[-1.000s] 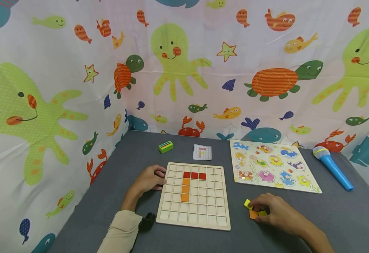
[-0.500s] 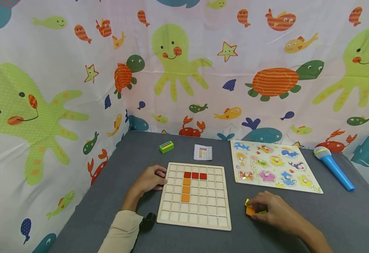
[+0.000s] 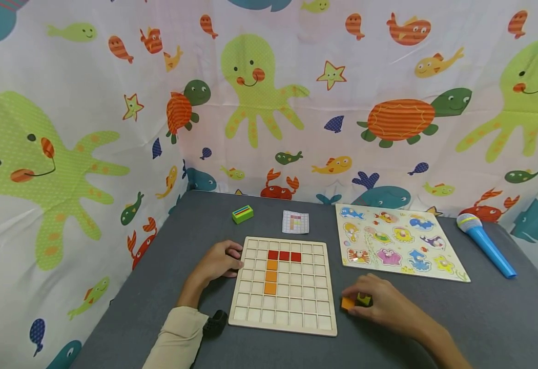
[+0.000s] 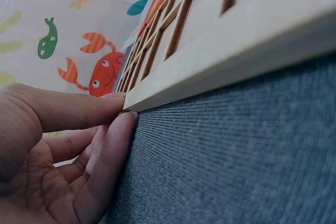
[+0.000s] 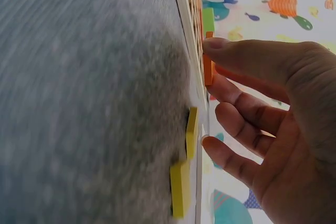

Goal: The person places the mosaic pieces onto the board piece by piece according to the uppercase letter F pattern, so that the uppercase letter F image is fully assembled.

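A wooden grid board point(image 3: 292, 307) lies mid-table, with red tiles point(image 3: 285, 255) in a row and orange tiles point(image 3: 271, 277) in a column below. At its left edge, my left hand point(image 3: 215, 264) pinches the rim between thumb and finger, as the left wrist view shows on the board point(image 4: 231, 51). To the board's right, my right hand point(image 3: 381, 302) pinches a square orange tile point(image 3: 347, 304) between thumb and fingers. Yellow tiles point(image 3: 364, 299) lie on the table under that hand; two yellow tiles point(image 5: 181, 188) show in the right wrist view.
Behind the board are a green block with coloured stripes point(image 3: 243, 214) and a small card with a coloured grid pattern point(image 3: 295, 222). A sea-animal peg puzzle point(image 3: 389, 238) and a blue toy microphone point(image 3: 488, 248) lie at the right. A printed curtain point(image 3: 269, 102) hangs around the table.
My right hand has lifted the orange tile away from the yellow ones and moved left toward the board. The left hand and the board stay put.
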A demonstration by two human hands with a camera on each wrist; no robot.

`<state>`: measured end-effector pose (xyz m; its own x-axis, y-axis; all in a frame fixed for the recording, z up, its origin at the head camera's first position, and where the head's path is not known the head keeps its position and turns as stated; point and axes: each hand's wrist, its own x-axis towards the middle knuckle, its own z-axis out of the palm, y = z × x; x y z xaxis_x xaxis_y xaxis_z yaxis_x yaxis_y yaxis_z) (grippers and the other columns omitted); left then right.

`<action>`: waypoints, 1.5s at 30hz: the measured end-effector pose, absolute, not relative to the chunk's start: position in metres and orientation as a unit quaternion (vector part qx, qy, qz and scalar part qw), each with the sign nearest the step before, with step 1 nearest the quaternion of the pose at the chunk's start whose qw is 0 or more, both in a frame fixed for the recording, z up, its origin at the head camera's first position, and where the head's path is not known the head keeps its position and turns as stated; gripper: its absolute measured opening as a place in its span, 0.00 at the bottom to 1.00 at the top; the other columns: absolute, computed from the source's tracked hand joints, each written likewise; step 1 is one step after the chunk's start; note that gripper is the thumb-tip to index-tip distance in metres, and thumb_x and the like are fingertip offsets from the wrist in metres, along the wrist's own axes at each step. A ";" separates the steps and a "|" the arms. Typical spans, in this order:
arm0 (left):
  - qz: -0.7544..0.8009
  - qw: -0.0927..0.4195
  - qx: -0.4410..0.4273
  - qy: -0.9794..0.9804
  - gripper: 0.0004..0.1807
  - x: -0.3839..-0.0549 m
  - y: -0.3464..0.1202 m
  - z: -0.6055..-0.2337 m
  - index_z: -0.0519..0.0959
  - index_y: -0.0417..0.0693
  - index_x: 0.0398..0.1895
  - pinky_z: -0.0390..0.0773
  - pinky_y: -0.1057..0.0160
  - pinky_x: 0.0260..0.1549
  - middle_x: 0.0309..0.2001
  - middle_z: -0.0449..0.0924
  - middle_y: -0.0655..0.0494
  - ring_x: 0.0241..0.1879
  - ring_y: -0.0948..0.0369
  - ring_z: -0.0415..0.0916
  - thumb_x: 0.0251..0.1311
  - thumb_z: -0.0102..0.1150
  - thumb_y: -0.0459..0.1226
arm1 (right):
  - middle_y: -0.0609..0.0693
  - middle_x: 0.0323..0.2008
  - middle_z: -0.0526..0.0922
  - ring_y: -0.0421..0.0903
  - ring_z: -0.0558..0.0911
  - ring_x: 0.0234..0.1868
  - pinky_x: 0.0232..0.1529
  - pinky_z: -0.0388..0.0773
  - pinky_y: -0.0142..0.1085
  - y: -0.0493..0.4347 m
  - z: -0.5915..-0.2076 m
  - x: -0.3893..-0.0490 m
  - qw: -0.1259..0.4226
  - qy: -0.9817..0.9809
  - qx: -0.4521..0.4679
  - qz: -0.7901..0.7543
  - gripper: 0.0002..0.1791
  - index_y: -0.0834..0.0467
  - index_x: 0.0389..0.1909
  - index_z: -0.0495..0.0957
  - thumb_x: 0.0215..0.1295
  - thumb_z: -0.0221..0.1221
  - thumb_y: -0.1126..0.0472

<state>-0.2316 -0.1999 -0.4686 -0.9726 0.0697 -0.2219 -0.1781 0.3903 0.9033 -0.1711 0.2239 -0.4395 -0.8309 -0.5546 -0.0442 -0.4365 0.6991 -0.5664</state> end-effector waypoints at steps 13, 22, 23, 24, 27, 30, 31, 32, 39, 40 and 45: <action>0.553 0.113 -0.030 0.825 0.24 -0.232 -0.201 -0.469 0.79 0.38 0.62 0.90 0.58 0.36 0.47 0.77 0.45 0.39 0.56 0.83 0.62 0.71 0.29 | 0.37 0.43 0.79 0.35 0.75 0.42 0.41 0.78 0.32 0.192 -0.438 -0.177 0.111 0.903 -0.300 -0.287 0.19 0.50 0.53 0.89 0.67 0.72 0.44; 0.555 0.116 -0.033 0.823 0.24 -0.233 -0.201 -0.470 0.79 0.39 0.62 0.89 0.58 0.36 0.47 0.77 0.46 0.39 0.56 0.83 0.62 0.71 0.28 | 0.36 0.46 0.81 0.39 0.75 0.48 0.47 0.79 0.36 0.170 -0.438 -0.182 0.128 0.897 -0.308 -0.289 0.17 0.46 0.53 0.89 0.68 0.72 0.45; 0.555 0.116 -0.033 0.823 0.24 -0.233 -0.201 -0.470 0.79 0.39 0.62 0.89 0.58 0.36 0.47 0.77 0.46 0.39 0.56 0.83 0.62 0.71 0.28 | 0.35 0.46 0.81 0.39 0.75 0.48 0.47 0.79 0.36 0.168 -0.437 -0.182 0.128 0.896 -0.311 -0.289 0.16 0.46 0.53 0.89 0.68 0.71 0.45; 0.555 0.116 -0.034 0.823 0.24 -0.233 -0.201 -0.470 0.79 0.39 0.62 0.89 0.58 0.36 0.47 0.77 0.46 0.39 0.56 0.83 0.62 0.71 0.28 | 0.35 0.46 0.81 0.40 0.75 0.48 0.47 0.79 0.36 0.165 -0.438 -0.183 0.128 0.895 -0.312 -0.292 0.16 0.46 0.53 0.89 0.68 0.72 0.45; 0.554 0.116 -0.034 0.824 0.24 -0.233 -0.201 -0.470 0.79 0.39 0.62 0.89 0.58 0.36 0.47 0.77 0.46 0.39 0.56 0.83 0.63 0.71 0.28 | 0.35 0.45 0.81 0.40 0.76 0.47 0.46 0.78 0.35 0.159 -0.437 -0.184 0.125 0.890 -0.321 -0.299 0.16 0.46 0.52 0.89 0.68 0.72 0.46; 0.553 0.116 -0.034 0.824 0.24 -0.234 -0.201 -0.471 0.79 0.39 0.62 0.89 0.58 0.36 0.47 0.77 0.46 0.39 0.56 0.83 0.63 0.71 0.29 | 0.35 0.44 0.81 0.40 0.77 0.48 0.48 0.79 0.36 0.152 -0.438 -0.185 0.119 0.885 -0.332 -0.304 0.16 0.47 0.51 0.89 0.68 0.72 0.46; 0.552 0.116 -0.034 0.825 0.24 -0.234 -0.201 -0.471 0.79 0.39 0.62 0.89 0.58 0.36 0.47 0.77 0.46 0.39 0.56 0.83 0.63 0.71 0.29 | 0.35 0.44 0.81 0.40 0.77 0.48 0.49 0.79 0.36 0.150 -0.438 -0.185 0.119 0.883 -0.336 -0.305 0.15 0.47 0.51 0.89 0.68 0.72 0.46; 0.552 0.115 -0.034 0.825 0.24 -0.234 -0.201 -0.471 0.79 0.39 0.62 0.89 0.58 0.36 0.47 0.77 0.46 0.39 0.56 0.83 0.63 0.71 0.29 | 0.35 0.44 0.81 0.40 0.77 0.48 0.50 0.79 0.37 0.148 -0.439 -0.185 0.118 0.882 -0.339 -0.306 0.15 0.47 0.51 0.89 0.68 0.72 0.46; 0.552 0.116 -0.037 0.825 0.24 -0.233 -0.200 -0.469 0.79 0.39 0.62 0.89 0.58 0.35 0.47 0.78 0.46 0.39 0.56 0.83 0.62 0.71 0.28 | 0.35 0.42 0.82 0.39 0.77 0.47 0.51 0.79 0.36 0.132 -0.443 -0.186 0.104 0.879 -0.361 -0.295 0.13 0.49 0.49 0.90 0.67 0.73 0.50; 0.552 0.116 -0.037 0.825 0.24 -0.233 -0.200 -0.469 0.79 0.39 0.62 0.89 0.58 0.35 0.47 0.78 0.46 0.39 0.56 0.83 0.62 0.71 0.28 | 0.35 0.42 0.82 0.38 0.76 0.48 0.52 0.79 0.37 0.130 -0.443 -0.186 0.103 0.879 -0.363 -0.292 0.13 0.49 0.49 0.90 0.67 0.73 0.50; 0.553 0.115 -0.035 0.825 0.24 -0.232 -0.201 -0.469 0.79 0.39 0.62 0.89 0.58 0.35 0.46 0.77 0.46 0.38 0.56 0.83 0.62 0.71 0.28 | 0.36 0.45 0.83 0.37 0.76 0.49 0.55 0.80 0.38 0.118 -0.442 -0.185 0.113 0.874 -0.372 -0.291 0.13 0.49 0.49 0.90 0.68 0.72 0.51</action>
